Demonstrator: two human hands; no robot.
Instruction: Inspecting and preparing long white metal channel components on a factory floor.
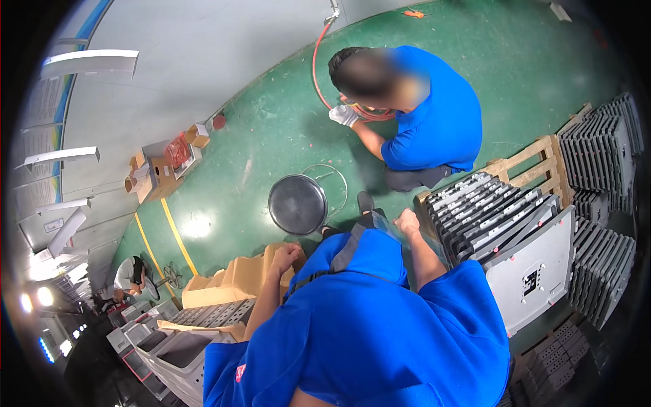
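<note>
My left hand (287, 256) rests with curled fingers on the top edge of a tan stepped cardboard piece (230, 281) and seems to grip it. My right hand (407, 222) holds a clear plastic sheet (383, 222) just left of a row of grey metal panels (488, 210) standing on edge. A bigger grey panel (532, 271) with a square cut-out leans at the front of that row. My blue-clad knees fill the space between my hands.
A person in blue crouches ahead, a white-gloved hand (343, 115) on a coiled red hose (316, 68). A round black stool (297, 203) stands on the green floor. The wooden pallet (532, 159), dark panel stacks (600, 156), grey bins (169, 342) and cardboard boxes (157, 173) surround me.
</note>
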